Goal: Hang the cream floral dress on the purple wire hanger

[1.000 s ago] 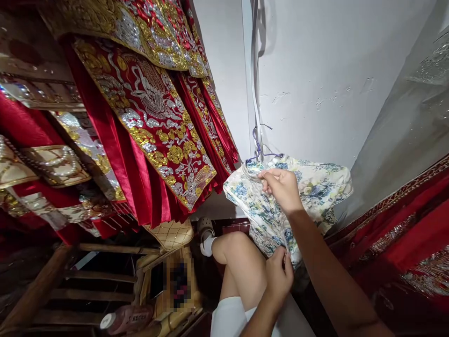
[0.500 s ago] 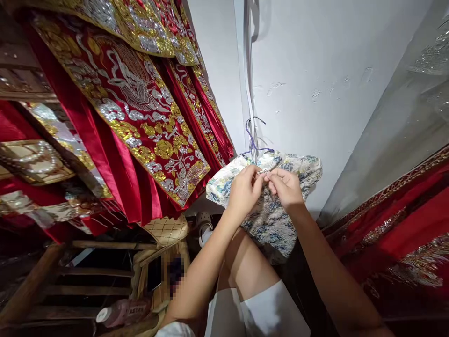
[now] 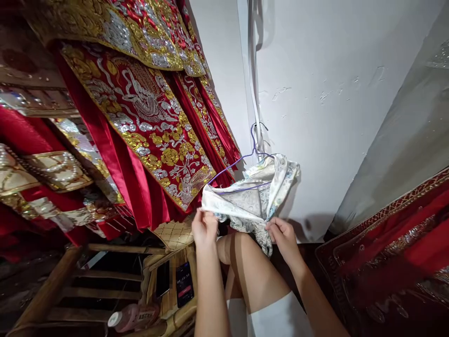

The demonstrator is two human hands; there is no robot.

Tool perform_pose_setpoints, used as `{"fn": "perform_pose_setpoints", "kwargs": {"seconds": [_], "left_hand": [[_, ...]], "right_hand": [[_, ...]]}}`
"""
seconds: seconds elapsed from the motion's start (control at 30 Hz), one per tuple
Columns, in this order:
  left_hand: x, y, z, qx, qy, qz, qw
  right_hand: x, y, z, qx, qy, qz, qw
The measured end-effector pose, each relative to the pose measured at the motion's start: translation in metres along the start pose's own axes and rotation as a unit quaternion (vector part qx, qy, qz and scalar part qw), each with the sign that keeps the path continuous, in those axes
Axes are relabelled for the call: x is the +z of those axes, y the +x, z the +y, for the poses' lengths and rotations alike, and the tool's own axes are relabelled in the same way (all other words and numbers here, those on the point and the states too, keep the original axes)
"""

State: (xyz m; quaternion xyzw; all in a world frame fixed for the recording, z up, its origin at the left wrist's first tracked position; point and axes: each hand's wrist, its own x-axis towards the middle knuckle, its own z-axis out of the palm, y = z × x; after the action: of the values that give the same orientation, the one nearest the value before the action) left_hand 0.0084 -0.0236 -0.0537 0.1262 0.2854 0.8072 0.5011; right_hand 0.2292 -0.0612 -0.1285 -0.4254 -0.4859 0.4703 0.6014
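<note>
A pale floral garment [image 3: 242,206] with blue and yellow print hangs from a thin purple hanger [image 3: 229,167]. Its front is pulled open, so the hanger's left arm and lower bar show. My left hand [image 3: 205,227] pinches the garment's left edge, near the hanger's left end. Lower on the right, my right hand [image 3: 283,234] grips the fabric where it gathers to a point. The hanger's hook is caught on a white strip [image 3: 253,84] along the wall. The garment's right shoulder still covers the hanger's right end.
Red embroidered costumes [image 3: 157,126] hang on the left, and more red cloth [image 3: 396,243] is at the right. A bamboo chair [image 3: 105,276] at lower left bears a phone [image 3: 184,283] and a pink bottle [image 3: 135,317]. A white wall [image 3: 322,61] stands behind.
Both hands were together at the garment's neck; now they are apart and lower, the left one out to the left. The garment's front has been spread open, baring the hanger's left side.
</note>
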Motion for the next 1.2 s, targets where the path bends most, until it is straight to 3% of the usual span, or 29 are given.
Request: {"fn": "perform_pose_setpoints", "kwargs": {"seconds": [0.1, 0.2, 0.33, 0.5, 0.6, 0.7, 0.77, 0.9, 0.97, 1.07, 1.13, 1.2], "left_hand": [[-0.031, -0.035, -0.036, -0.076, -0.041, 0.081, 0.993], [-0.053, -0.060, -0.067, -0.099, -0.010, 0.095, 0.991], [-0.066, -0.071, -0.085, -0.082, 0.013, 0.012, 0.996], [-0.048, -0.098, -0.084, 0.003, 0.042, -0.132, 0.990], [-0.029, -0.125, -0.084, -0.001, 0.183, -0.275, 0.944], [-0.015, -0.148, -0.081, 0.035, 0.365, -0.392, 0.844], [-0.008, -0.155, -0.077, 0.069, 0.434, -0.417, 0.796], [-0.001, -0.156, -0.073, 0.096, 0.464, -0.434, 0.766], [0.001, -0.151, -0.070, 0.068, 0.444, -0.451, 0.772], [0.005, -0.133, -0.061, 0.027, 0.355, -0.413, 0.839], [0.010, -0.115, -0.053, 0.062, 0.306, -0.352, 0.882], [0.015, -0.096, -0.047, 0.077, 0.305, -0.349, 0.883]], "right_hand": [[-0.004, -0.020, 0.018, 0.035, 0.030, 0.000, 0.999], [-0.022, -0.028, 0.034, 0.081, 0.013, -0.065, 0.995], [-0.046, -0.024, 0.046, 0.136, -0.040, -0.164, 0.976], [-0.036, -0.019, 0.032, 0.111, 0.019, -0.093, 0.989], [-0.021, -0.017, 0.014, 0.131, 0.135, -0.066, 0.980], [-0.017, -0.015, 0.002, 0.209, 0.249, -0.085, 0.942], [-0.021, -0.015, -0.001, 0.239, 0.291, -0.094, 0.922], [-0.034, -0.010, -0.004, 0.250, 0.302, -0.097, 0.915], [-0.038, -0.006, -0.009, 0.269, 0.279, -0.118, 0.914], [-0.039, 0.003, -0.024, 0.287, 0.230, -0.187, 0.911], [-0.038, 0.009, -0.036, 0.280, 0.208, -0.237, 0.907], [-0.035, 0.015, -0.050, 0.280, 0.197, -0.279, 0.897]]}}
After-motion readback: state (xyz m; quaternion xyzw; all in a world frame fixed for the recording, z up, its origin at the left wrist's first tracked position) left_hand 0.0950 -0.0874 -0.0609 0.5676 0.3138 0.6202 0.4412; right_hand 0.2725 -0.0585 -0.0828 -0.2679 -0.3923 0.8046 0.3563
